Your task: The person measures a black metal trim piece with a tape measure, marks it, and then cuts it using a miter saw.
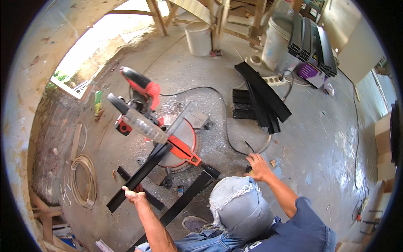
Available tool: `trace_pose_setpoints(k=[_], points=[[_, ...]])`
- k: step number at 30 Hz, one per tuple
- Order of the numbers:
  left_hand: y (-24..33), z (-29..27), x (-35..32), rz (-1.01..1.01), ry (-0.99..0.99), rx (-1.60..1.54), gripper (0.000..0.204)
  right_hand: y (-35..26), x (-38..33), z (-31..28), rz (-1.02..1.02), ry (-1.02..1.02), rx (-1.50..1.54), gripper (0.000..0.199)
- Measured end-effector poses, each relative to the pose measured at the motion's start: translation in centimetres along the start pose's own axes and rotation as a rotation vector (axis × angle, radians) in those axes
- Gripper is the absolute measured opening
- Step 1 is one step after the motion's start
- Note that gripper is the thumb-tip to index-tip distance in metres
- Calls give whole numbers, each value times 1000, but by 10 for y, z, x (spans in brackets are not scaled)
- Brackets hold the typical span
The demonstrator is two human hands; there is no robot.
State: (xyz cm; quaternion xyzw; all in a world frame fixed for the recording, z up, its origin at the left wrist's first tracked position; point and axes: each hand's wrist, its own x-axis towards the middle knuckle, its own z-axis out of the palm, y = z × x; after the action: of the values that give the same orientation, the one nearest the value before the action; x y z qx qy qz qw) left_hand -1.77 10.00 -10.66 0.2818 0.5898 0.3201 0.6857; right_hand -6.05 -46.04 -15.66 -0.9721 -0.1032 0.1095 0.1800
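My left hand (134, 195) is closed on a long black channel-like strip (140, 178), near its lower end. The strip's far end lies on the table of a red miter saw (178, 143), by the fence. The saw's head (140, 109) is raised above the strip, and its clear guard hangs close to it. To the right of my bent knee, my right hand (259, 169) has its fingers curled at a small dark thing with a bit of yellow, partly hidden by the hand. Another long black strip (182, 201) runs from beside the saw toward my legs.
Cut black pieces (262, 96) lie on the floor beside a white power strip (275, 80). The saw's black cord (220, 101) crosses the floor. A coiled cable (82, 180) lies at left. White buckets (198, 38) and stacked dark profiles (310, 44) stand at the back.
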Motion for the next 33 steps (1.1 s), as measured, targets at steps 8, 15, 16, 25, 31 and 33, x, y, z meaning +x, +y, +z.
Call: trace_pose_setpoints(k=[8,15,16,25,31,33], points=[[114,22,-111,560,-105,-189,52,2,-30,14,209,-204,70,60],[182,2,-192,637,-562,-273,42,-20,23,-63,-85,301,517,44],[184,-5,-197,720,-757,-223,38,-51,38,-106,-136,290,646,47],[148,-12,-216,978,-911,170,16,-304,136,-263,-1112,-64,508,45],[153,-24,-220,787,-1001,145,19,-420,137,-223,-1227,-50,438,54],[154,-31,-213,898,-930,194,23,-437,134,-208,-1250,-51,466,55]])
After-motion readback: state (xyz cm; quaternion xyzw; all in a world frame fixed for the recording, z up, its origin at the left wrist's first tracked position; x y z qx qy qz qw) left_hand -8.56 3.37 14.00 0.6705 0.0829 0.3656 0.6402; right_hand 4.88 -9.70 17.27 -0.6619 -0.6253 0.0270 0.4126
